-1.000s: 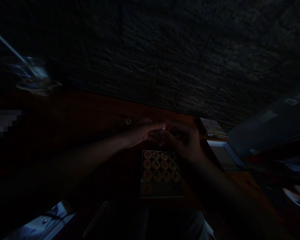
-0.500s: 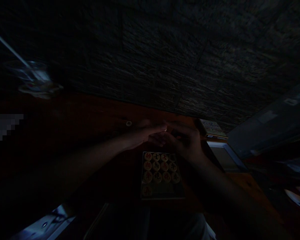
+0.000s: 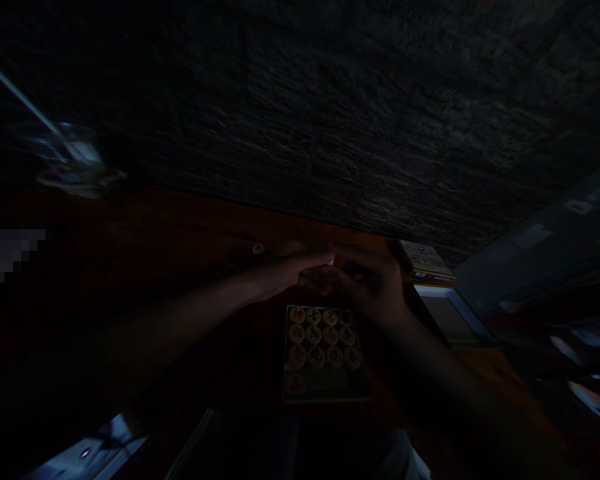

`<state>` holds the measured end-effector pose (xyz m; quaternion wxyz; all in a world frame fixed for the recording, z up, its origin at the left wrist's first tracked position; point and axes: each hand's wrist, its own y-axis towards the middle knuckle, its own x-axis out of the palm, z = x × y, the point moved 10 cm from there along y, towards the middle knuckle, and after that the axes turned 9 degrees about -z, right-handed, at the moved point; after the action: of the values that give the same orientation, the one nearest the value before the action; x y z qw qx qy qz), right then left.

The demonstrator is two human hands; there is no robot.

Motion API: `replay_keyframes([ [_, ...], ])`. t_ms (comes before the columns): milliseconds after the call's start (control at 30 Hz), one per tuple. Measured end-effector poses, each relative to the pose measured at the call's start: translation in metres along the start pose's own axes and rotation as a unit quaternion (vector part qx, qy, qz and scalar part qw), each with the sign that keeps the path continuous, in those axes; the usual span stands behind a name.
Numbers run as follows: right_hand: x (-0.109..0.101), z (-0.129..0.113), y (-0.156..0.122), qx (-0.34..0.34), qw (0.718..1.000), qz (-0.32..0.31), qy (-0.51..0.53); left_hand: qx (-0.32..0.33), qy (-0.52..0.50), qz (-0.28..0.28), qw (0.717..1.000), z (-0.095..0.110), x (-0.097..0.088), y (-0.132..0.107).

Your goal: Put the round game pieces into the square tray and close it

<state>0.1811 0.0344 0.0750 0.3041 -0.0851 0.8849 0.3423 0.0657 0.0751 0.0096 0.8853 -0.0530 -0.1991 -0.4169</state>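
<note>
The scene is very dark. My left hand and my right hand meet just beyond a square box on a reddish wooden table. The box holds several round pale game pieces marked in red and dark characters, laid in rows. Both hands have their fingers curled together and touching each other; what they hold, if anything, is hidden. One loose round piece lies on the table left of my left hand.
A dark stone wall rises behind the table. A glass with a straw stands at the far left. A small printed box and a white-framed tray lie to the right.
Both hands have stayed together at the same spot above the box; the view has shifted slightly, so the box sits a little lower.
</note>
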Motion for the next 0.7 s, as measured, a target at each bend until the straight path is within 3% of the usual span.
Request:
replay_keyframes([
  [433,-0.0009,-0.0089,0.0027,-0.019,1.000,-0.005,-0.002,0.004,0.001,-0.004,1.000,-0.0014,0.0019,0.0004],
  [700,-0.0011,-0.0006,0.0014,0.009,1.000,0.002,-0.006,0.008,0.000,0.000,1.000,0.0014,0.0008,0.0011],
])
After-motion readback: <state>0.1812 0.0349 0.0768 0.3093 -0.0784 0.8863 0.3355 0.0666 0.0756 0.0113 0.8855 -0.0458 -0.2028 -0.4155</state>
